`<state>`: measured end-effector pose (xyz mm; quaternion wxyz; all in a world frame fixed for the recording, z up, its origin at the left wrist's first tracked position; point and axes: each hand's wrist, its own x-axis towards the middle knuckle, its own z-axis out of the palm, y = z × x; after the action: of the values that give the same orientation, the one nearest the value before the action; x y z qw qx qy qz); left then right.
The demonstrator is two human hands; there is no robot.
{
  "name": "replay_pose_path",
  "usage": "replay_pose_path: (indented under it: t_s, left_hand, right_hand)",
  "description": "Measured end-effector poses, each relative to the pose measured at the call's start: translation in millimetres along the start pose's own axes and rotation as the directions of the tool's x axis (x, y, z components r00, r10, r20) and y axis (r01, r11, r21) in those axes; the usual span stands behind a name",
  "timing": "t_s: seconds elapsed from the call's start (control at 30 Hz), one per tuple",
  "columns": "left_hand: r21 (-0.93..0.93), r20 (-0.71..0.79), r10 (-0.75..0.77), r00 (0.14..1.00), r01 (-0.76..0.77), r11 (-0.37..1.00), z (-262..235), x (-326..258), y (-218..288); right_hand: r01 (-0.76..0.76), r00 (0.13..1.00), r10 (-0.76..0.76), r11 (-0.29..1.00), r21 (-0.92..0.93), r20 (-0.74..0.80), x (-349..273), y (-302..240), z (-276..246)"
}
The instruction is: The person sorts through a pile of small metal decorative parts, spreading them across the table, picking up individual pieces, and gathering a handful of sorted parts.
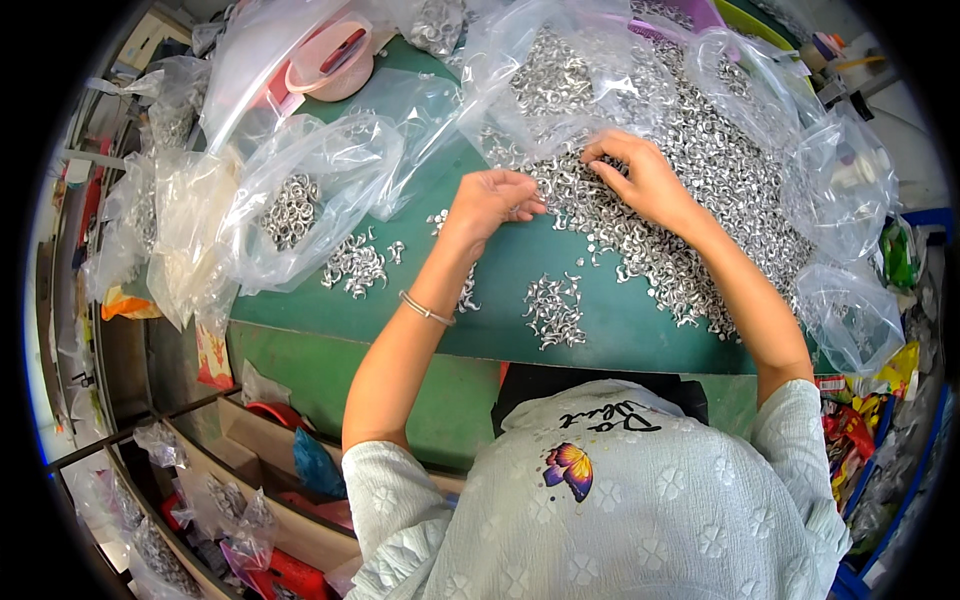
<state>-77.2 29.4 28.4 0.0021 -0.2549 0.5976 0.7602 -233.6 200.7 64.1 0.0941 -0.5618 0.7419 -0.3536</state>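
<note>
A wide heap of small silvery curved metal pieces (700, 190) covers the right part of the green tabletop. My left hand (492, 205) is at the heap's left edge with its fingers bent and pressed together; whatever they hold is too small to make out. At the heap's upper middle, my right hand (640, 178) bends over the pieces, thumb and forefinger apart, fingertips at the metal. Between my forearms lies a small separate cluster of pieces (555, 312). Another cluster (355, 265) sits left of my left forearm, and a few more show beside that forearm.
Clear plastic bags (310, 200) of metal pieces stand at the left, with more bags (850, 310) along the right edge. A pink bowl (350, 80) holding a red-handled item is at the back left. Below the table's left side are wooden compartments (240, 440) with bags.
</note>
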Motion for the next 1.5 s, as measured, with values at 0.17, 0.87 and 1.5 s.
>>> replay_pose_path:
  t_s: [0.17,0.87,1.5]
  left_hand:
    - [0.003,0.026,0.037,0.999,-0.037,0.999,7.7,-1.7,-0.5]
    - [-0.208,0.032,-0.004,0.999,0.010,0.978,33.7,-14.8,-5.9]
    - [0.003,-0.329,0.151,0.932,-0.159,0.987,-17.0,35.5,4.1]
  right_hand:
    - [-0.148,0.980,0.154,0.987,-0.057,0.126,-7.3,-7.5,-3.9]
    - [-0.141,0.990,0.141,0.989,-0.040,0.006,-18.8,-15.4,16.0]
    - [-0.137,0.991,0.137,0.987,0.088,0.007,78.7,12.9,16.0]
